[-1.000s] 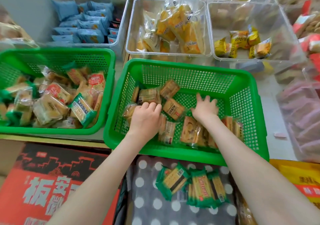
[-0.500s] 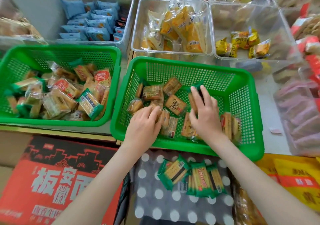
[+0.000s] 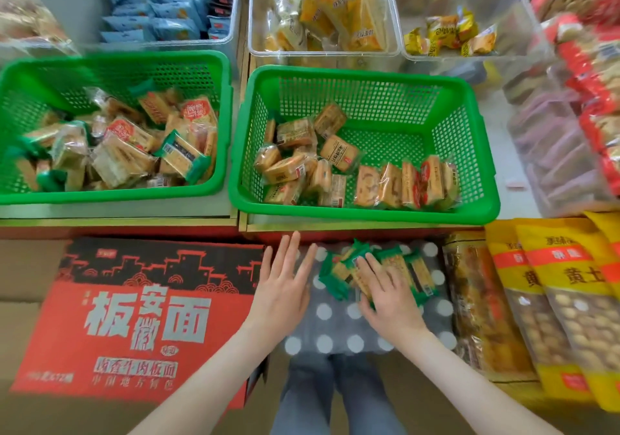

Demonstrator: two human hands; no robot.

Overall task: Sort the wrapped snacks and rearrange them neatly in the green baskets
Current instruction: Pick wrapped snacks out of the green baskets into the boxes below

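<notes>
The right hand (image 3: pixel 391 295) lies flat on a small pile of green-wrapped snacks (image 3: pixel 397 261), its fingers straight and a little apart. The pile rests on a grey dotted cloth (image 3: pixel 335 327), at 6 o'clock from the right green basket (image 3: pixel 362 213). At 9 o'clock from the pile the left hand (image 3: pixel 281 292) holds nothing, its fingers straight and spread. The left green basket (image 3: pixel 110 196) at 10 o'clock holds mixed snacks.

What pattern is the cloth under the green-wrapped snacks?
Grey cloth with white polka dots, clearest in the head view.
</notes>
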